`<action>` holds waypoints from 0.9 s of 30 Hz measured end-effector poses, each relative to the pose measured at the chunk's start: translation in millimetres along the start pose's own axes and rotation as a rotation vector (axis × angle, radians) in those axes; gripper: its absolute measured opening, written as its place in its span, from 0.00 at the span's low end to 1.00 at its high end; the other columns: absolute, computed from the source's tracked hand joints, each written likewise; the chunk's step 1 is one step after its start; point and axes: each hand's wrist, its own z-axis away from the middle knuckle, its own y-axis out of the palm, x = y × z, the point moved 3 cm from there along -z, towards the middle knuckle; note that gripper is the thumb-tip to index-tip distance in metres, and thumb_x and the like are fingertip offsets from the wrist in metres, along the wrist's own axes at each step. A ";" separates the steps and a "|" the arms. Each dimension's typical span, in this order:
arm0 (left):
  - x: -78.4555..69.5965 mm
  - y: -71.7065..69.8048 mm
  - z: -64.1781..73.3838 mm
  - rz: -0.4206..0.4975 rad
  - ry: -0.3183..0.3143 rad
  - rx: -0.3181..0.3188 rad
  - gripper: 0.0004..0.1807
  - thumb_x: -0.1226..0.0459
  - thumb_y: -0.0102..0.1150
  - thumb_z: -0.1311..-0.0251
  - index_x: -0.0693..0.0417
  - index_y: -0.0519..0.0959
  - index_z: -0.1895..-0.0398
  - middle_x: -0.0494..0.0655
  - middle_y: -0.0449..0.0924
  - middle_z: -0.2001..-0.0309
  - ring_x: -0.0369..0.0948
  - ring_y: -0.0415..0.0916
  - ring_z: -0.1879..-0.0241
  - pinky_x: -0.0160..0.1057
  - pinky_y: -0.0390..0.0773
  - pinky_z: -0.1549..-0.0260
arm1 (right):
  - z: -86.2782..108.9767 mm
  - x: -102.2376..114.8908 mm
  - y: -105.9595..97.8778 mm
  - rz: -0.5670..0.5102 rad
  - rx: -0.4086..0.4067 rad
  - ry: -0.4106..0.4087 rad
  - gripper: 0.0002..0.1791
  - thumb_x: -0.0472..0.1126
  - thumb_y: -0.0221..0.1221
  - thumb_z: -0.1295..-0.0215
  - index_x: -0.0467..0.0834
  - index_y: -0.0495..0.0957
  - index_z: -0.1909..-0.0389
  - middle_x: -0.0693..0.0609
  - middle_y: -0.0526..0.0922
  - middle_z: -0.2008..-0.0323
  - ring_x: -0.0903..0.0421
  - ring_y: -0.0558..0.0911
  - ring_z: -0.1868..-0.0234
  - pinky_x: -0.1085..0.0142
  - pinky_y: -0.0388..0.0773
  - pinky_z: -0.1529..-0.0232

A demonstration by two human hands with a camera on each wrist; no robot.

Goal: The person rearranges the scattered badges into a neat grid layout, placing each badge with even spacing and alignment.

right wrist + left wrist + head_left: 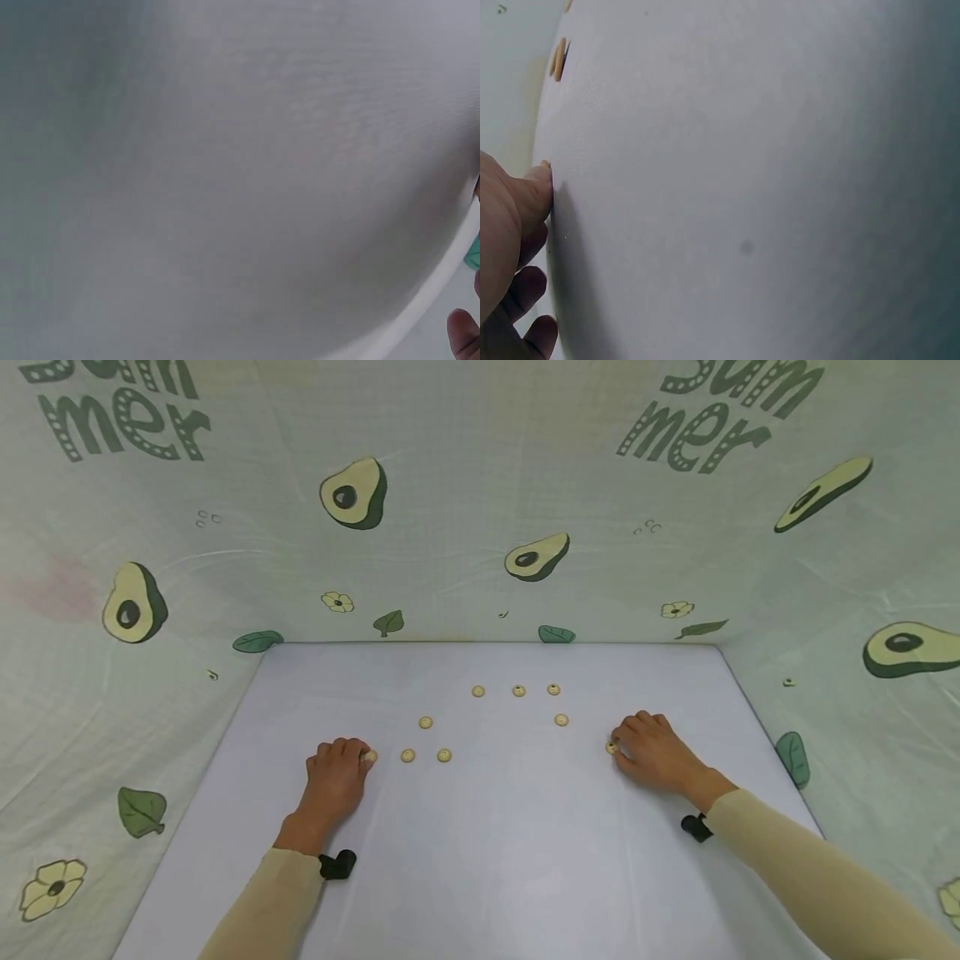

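Note:
Small round pale-wood discs lie on a white tabletop (480,852). My left hand (335,775) is at the left, its thumb and fingertips at the edge of one wooden disc (371,757). The left wrist view shows that thumb (534,196) low against the surface, with a sliver of the disc at its tip. On the right, my right hand (654,752) pinches another wooden disc (611,747), which has a dark centre, between thumb and curled fingers. Only a fingertip (462,330) of it shows in the right wrist view.
Between the hands lie three discs on the left side, one being this disc (445,755). Three form a row farther back, around this disc (519,691), with a single disc (561,720) in front of them. Avocado-print cloth (450,502) walls the back and sides.

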 end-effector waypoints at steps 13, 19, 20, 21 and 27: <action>0.7 2.1 -0.7 -0.025 -0.007 -0.001 0.13 0.62 0.62 0.25 0.60 0.77 0.45 0.61 0.80 0.47 0.63 0.72 0.42 0.66 0.69 0.45 | -6.0 -0.5 5.7 -0.003 -0.024 0.065 0.13 0.46 0.66 0.29 0.41 0.86 0.53 0.46 0.85 0.55 0.46 0.76 0.53 0.47 0.70 0.49; 0.9 1.8 -0.5 -0.021 -0.006 -0.009 0.13 0.62 0.62 0.25 0.60 0.78 0.45 0.61 0.80 0.47 0.63 0.72 0.43 0.67 0.70 0.45 | -6.6 -0.1 4.8 -0.018 -0.025 0.083 0.13 0.46 0.67 0.30 0.41 0.86 0.53 0.46 0.84 0.56 0.45 0.76 0.52 0.45 0.70 0.48; 0.9 1.8 -0.4 -0.020 -0.006 -0.009 0.13 0.62 0.63 0.25 0.60 0.78 0.45 0.61 0.80 0.47 0.63 0.72 0.43 0.67 0.69 0.45 | -6.7 0.1 4.1 -0.020 -0.021 0.090 0.13 0.46 0.67 0.30 0.41 0.86 0.53 0.46 0.85 0.55 0.45 0.76 0.52 0.45 0.70 0.47; 0.8 1.7 -0.4 -0.020 -0.008 -0.008 0.13 0.62 0.63 0.25 0.60 0.78 0.45 0.61 0.80 0.47 0.63 0.72 0.43 0.67 0.69 0.45 | -6.9 0.7 3.3 -0.022 -0.015 0.097 0.13 0.46 0.68 0.30 0.41 0.86 0.53 0.46 0.85 0.55 0.45 0.76 0.52 0.44 0.71 0.47; -0.4 -0.5 -0.1 -0.018 -0.019 0.001 0.13 0.63 0.62 0.25 0.60 0.77 0.44 0.62 0.79 0.46 0.63 0.71 0.42 0.67 0.69 0.44 | -10.6 3.4 -0.1 -0.062 0.014 0.138 0.12 0.45 0.69 0.31 0.41 0.87 0.55 0.46 0.86 0.56 0.44 0.78 0.52 0.41 0.71 0.46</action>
